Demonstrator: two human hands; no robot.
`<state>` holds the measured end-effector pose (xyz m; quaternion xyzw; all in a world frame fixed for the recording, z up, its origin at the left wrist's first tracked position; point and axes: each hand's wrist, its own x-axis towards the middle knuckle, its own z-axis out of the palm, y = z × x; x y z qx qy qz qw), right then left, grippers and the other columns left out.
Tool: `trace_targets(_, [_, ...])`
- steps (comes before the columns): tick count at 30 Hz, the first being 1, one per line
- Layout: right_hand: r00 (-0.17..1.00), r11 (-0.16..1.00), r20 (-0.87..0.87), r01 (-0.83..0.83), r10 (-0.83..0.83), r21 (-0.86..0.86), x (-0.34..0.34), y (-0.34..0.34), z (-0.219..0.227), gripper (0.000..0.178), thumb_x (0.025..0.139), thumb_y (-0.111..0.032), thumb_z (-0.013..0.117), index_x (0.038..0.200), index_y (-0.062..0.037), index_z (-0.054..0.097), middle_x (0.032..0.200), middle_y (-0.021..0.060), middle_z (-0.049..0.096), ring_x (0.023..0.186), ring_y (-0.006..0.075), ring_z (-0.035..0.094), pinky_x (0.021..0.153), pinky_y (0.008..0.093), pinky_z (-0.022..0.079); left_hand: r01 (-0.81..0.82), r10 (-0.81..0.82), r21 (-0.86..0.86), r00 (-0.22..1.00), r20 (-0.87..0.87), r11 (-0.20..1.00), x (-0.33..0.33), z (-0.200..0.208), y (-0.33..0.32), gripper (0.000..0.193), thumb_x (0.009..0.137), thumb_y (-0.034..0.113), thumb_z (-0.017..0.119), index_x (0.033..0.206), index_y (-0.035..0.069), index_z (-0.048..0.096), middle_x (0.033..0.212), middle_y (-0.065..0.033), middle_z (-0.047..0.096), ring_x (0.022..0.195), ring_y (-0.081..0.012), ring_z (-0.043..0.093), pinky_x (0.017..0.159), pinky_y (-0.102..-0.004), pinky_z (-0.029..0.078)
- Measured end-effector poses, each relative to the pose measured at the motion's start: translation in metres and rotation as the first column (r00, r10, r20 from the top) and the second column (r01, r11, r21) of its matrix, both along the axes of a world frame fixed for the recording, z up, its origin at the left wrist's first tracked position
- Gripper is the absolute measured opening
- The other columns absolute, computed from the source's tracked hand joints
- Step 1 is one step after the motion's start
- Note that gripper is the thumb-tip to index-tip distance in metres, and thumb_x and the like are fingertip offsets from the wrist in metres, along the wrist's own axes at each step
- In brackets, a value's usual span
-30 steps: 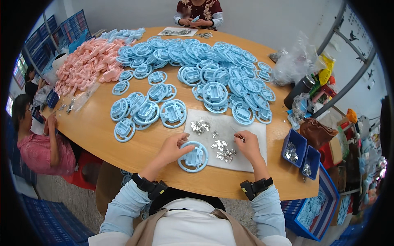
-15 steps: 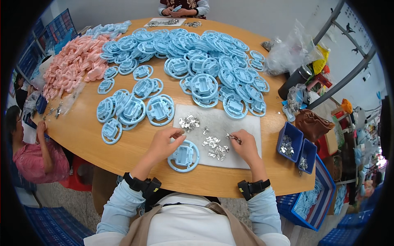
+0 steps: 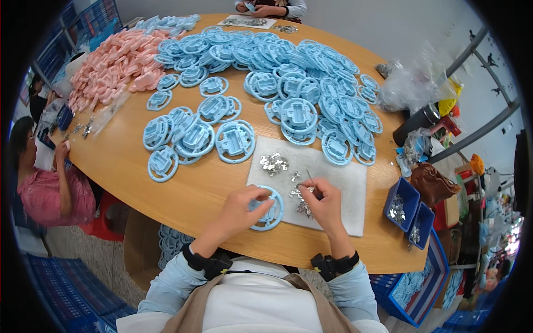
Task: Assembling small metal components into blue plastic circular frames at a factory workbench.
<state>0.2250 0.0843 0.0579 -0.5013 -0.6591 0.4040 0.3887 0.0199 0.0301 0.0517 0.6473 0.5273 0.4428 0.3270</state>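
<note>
A round light-blue plastic part [image 3: 273,217], like a toy steering wheel, lies at the table's front edge, overlapping the white pad [image 3: 350,208]. My left hand [image 3: 240,210] is over its left side, thumb and fingers apart; I cannot tell whether they touch it. In my right hand [image 3: 323,201], thumb and fingers are closed on slim metal tweezers [image 3: 310,175]. That hand is above the pad, right of the blue part, partly covering a heap of small metal plates [image 3: 303,208]. Another heap of metal plates [image 3: 274,163] lies farther back on the pad.
Several blue wheel parts [image 3: 236,141] lie to the left, with a large blue pile [image 3: 261,53] behind. Pink plastic parts [image 3: 119,61] are heaped far left. Two blue bins [image 3: 402,194] of metal pieces stand at right. Other people sit across the table and at left.
My left hand has come down over the blue part. My right hand has moved left with the tweezers, closer to that part. The whole view has shifted slightly.
</note>
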Motion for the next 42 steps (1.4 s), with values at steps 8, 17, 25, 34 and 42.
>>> trace_targets(8, [0.980,0.983,-0.124,-0.139,0.154,0.124,-0.032,-0.022,0.001,0.007,0.077,-0.003,0.069,0.083,-0.0013,0.067,0.079,0.0020,0.063,0.052,0.0027,0.044,0.046,0.0190,0.035,0.102,-0.105,0.044,0.991,0.084,0.994,0.005,-0.010,0.004,0.015,0.080,0.011,0.063,0.089,-0.001,0.064,0.080,-0.0129,0.064,0.072,-0.0233,0.062,0.064,-0.0320,0.048])
trace_targets(17, [0.979,0.973,-0.061,-0.184,0.194,0.142,-0.032,-0.028,0.001,0.008,0.077,-0.001,0.069,0.084,-0.0010,0.066,0.079,-0.0001,0.060,0.056,0.0011,0.043,0.048,0.0167,0.033,0.115,-0.112,0.001,0.972,0.206,0.993,0.000,-0.008,-0.007,0.009,0.080,0.006,0.061,0.085,-0.001,0.063,0.079,-0.0112,0.063,0.072,-0.0167,0.061,0.064,-0.0283,0.047])
trace_targets(25, [0.959,0.960,-0.081,-0.275,0.270,-0.046,-0.029,-0.024,0.001,0.009,0.077,-0.006,0.069,0.084,-0.0006,0.066,0.077,0.0013,0.059,0.054,0.0028,0.045,0.048,0.0181,0.034,0.159,-0.145,0.168,0.985,-0.094,0.973,-0.012,-0.017,-0.005,0.023,0.077,0.018,0.066,0.095,0.002,0.062,0.087,-0.0120,0.062,0.082,-0.0295,0.059,0.077,-0.0378,0.046])
trace_targets(34, [0.931,0.921,0.313,-0.277,0.187,0.274,-0.048,-0.012,-0.025,0.015,0.073,-0.012,0.067,0.085,-0.0045,0.065,0.088,0.0070,0.059,0.056,0.0215,0.059,0.052,0.0315,0.047,0.170,-0.085,0.164,0.900,-0.428,0.972,-0.035,-0.032,-0.002,0.077,0.062,0.046,0.078,0.120,0.003,0.051,0.131,-0.0185,0.041,0.123,-0.0370,0.037,0.102,-0.0463,0.030])
trace_targets(42, [0.853,0.876,0.512,-0.320,0.101,0.360,-0.057,-0.022,-0.014,0.013,0.073,-0.011,0.066,0.085,-0.0060,0.064,0.088,0.0070,0.057,0.058,0.0248,0.060,0.051,0.0347,0.049,0.202,-0.145,0.094,0.895,-0.421,0.975,-0.034,-0.045,-0.002,0.073,0.063,0.044,0.078,0.120,0.005,0.052,0.136,-0.0188,0.037,0.130,-0.0379,0.029,0.106,-0.0478,0.024])
